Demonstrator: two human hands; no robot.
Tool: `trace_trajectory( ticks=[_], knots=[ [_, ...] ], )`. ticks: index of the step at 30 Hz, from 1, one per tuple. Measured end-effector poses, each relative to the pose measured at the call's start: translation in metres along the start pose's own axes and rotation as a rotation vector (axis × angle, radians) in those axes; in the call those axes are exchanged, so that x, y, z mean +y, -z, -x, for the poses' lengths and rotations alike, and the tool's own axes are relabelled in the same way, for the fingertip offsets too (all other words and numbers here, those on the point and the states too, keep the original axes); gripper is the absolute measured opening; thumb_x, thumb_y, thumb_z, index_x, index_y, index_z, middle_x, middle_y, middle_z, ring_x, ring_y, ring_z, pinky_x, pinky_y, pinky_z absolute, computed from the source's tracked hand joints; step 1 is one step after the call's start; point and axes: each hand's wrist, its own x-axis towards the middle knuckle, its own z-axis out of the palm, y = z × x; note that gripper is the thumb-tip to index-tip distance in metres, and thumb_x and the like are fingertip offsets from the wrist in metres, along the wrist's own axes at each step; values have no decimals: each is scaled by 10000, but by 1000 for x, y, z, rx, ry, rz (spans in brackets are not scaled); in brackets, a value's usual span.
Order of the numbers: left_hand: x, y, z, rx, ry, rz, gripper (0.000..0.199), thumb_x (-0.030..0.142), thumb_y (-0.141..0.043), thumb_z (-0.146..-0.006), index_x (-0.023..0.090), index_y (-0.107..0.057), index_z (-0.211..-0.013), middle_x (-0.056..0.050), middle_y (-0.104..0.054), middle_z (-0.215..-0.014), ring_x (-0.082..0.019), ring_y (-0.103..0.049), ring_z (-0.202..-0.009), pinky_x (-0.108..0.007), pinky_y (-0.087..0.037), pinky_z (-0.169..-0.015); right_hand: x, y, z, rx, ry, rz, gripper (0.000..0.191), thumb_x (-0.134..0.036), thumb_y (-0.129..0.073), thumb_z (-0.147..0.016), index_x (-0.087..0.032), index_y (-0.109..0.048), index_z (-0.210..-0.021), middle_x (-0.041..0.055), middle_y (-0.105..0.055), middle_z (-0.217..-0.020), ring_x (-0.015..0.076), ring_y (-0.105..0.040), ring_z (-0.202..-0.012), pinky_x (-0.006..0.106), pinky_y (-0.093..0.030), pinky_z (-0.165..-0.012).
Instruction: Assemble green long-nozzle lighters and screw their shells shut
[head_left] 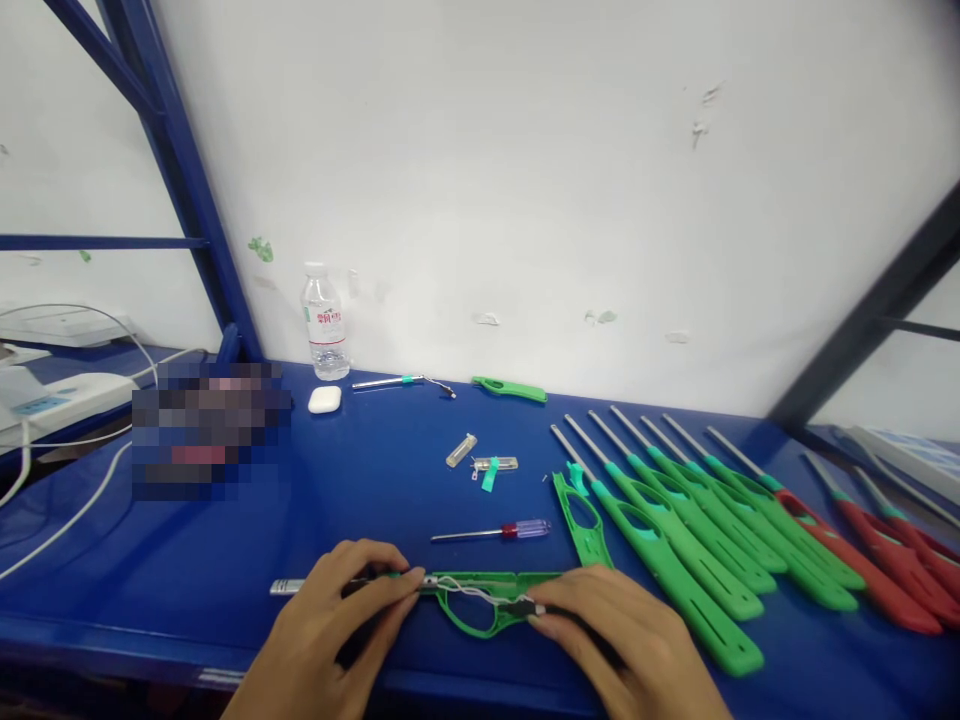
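Observation:
An opened green lighter shell (480, 622) lies near the front edge of the blue table, white wires running along it. My left hand (341, 610) pinches the metal lighter tube (285, 587) where it meets the shell's left end. With thumb and forefinger, my right hand (615, 630) holds a small black igniter part (517, 608) at the wires' right end, over the shell. Just beyond lies a screwdriver (525, 529) with a purple and red handle. Another green half shell (581, 525) sits beyond my right hand.
Green lighters (675, 560) and red lighters (862, 570) lie in a row at the right. Two clear fuel tanks (506, 464) rest mid-table. Along the back are a water bottle (327, 325), white case (325, 400), loose tube (386, 382) and green shell piece (514, 390).

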Motion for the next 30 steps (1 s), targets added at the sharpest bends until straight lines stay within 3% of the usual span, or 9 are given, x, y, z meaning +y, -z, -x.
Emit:
trace_trajectory(
  ticks=[9, 18, 24, 30],
  knots=[
    [2, -1, -4, 29, -12, 2, 191, 343, -586, -1137, 314, -770, -1179, 3, -743, -1126, -104, -785, -971, -148, -633, -867, 3, 0, -2, -23, 20, -15, 253, -308, -548, -1171, -240, -779, -1092, -10, -859, -970, 151, -810, -804, 227, -632, -803],
    [10, 1, -11, 79, -27, -11, 259, 393, -546, -1161, 304, -784, -1113, 14, -756, -1074, -72, -794, -915, -111, -614, -863, -4, 1, -5, -40, -69, -73, 249, -363, -613, -1143, -248, -815, -1056, 1, -852, -955, 158, -800, -825, 225, -641, -809],
    [13, 1, -17, 101, -24, -15, 304, 410, -530, -1166, 304, -794, -1059, 14, -771, -1032, -81, -799, -887, -121, -623, -836, -5, -4, -7, -2, -79, -12, 351, -456, -561, -1156, -258, -822, -1030, 13, -817, -929, 157, -795, -825, 219, -644, -772],
    [9, 2, -9, 51, -18, 2, 192, 307, -586, -1130, 306, -778, -1130, 0, -758, -1082, -113, -791, -934, -164, -643, -835, -2, -1, -6, -30, -25, -16, 236, -332, -589, -1154, -241, -771, -1035, 10, -805, -928, 162, -776, -826, 242, -629, -786]
  ],
)
